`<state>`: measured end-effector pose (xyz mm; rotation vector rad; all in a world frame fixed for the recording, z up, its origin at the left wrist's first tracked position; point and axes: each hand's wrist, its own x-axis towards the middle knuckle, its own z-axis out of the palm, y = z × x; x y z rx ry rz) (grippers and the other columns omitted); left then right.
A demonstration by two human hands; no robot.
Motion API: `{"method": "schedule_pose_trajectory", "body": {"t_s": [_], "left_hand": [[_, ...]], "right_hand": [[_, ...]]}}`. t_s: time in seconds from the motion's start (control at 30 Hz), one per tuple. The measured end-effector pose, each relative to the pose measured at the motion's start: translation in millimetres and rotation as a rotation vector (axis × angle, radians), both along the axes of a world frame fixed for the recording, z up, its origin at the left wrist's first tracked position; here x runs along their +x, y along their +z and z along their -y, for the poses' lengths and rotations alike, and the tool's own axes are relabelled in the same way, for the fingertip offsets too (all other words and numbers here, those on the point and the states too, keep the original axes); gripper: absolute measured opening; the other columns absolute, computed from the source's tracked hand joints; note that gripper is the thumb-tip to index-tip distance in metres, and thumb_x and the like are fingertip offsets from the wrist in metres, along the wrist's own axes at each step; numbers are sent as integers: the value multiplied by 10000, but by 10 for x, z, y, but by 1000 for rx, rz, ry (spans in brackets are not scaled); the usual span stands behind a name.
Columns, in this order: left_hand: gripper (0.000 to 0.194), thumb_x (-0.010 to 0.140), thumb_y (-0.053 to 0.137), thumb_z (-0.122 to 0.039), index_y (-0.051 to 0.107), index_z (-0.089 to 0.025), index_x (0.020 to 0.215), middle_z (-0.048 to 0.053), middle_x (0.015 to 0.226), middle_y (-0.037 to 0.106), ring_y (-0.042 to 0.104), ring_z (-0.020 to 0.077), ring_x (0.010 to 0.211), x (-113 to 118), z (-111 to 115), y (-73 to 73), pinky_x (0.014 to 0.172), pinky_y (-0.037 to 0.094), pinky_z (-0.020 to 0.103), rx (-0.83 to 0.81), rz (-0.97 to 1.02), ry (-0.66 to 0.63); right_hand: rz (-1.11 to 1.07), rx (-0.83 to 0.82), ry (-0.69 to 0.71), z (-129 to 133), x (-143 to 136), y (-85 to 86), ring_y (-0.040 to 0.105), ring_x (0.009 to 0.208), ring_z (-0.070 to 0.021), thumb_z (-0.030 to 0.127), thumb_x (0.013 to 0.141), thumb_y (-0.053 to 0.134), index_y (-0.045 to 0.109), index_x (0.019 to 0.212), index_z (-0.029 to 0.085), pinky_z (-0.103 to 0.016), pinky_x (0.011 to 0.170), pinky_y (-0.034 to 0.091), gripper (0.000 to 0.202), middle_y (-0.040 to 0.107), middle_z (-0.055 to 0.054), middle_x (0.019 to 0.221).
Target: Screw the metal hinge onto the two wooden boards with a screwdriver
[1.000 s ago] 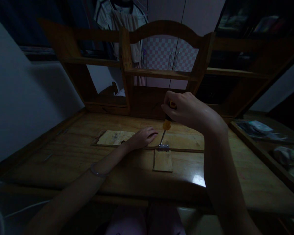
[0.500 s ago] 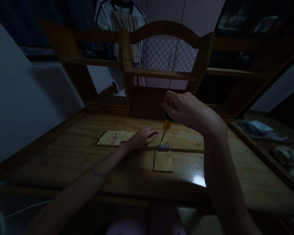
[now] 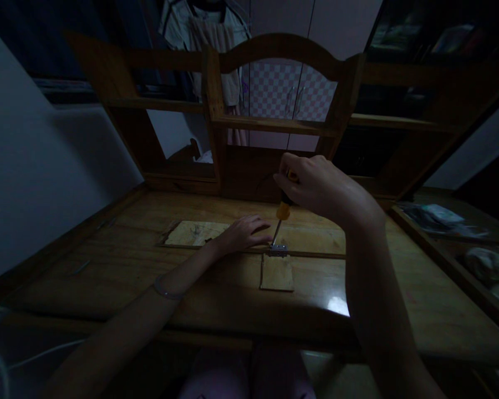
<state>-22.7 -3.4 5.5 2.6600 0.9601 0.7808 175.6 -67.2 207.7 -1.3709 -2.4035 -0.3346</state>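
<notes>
My right hand [image 3: 311, 180] is wrapped round the handle of a yellow and black screwdriver [image 3: 283, 210], held nearly upright. Its shaft slants down to the left, and the tip meets the left end of a small metal hinge [image 3: 279, 250]. The hinge joins a long thin wooden board [image 3: 311, 240] and a small square wooden piece [image 3: 276, 274]. My left hand [image 3: 245, 231] lies flat on the long board with fingers stretched out, its fingertips close to the screwdriver tip. Whether a screw sits under the tip is too small to tell.
The boards lie on a wooden desk top [image 3: 183, 310]. A wooden shelf unit [image 3: 274, 126] rises at the back. At right, a side compartment holds papers and plastic packets [image 3: 441, 215] and crumpled cloth [image 3: 486, 269]. A white cable [image 3: 45, 353] hangs at the lower left.
My left fingers have spread a little and reach closer to the hinge. My right hand and the screwdriver stay almost in the same place.
</notes>
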Motion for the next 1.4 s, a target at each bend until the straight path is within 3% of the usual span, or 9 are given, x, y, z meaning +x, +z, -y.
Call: {"method": "schedule_pose_trajectory", "body": {"t_s": [0.7,0.93,1.4], "left_hand": [[492,969,514,-556,592,-195,1294,108,1234,638,591,239,1151,-9,-29,-28,1017,458,386,14,-14,-8],[521,948,536,-571,583,-223,1333,103,1222,626,588,240,1126,5,38,13,1018,463,398,12,-53,-14],[549,941,586,-466,492,-224,1425,105,1340,577,521,260,1262,23,150,98,1109,411,415,-13,-64,-64]], "right_hand": [[-7,6,5,-6,9,-11,635,776,-222,360,989,459,618,1014,176,-318,673,367,245,682,-98,868],[-7,2,5,-16,3,-7,627,754,-216,340,984,456,621,986,179,-321,673,369,231,678,-96,852],[1,26,13,4,2,-2,625,776,-235,333,975,461,621,985,182,-324,681,371,220,675,-93,839]]}}
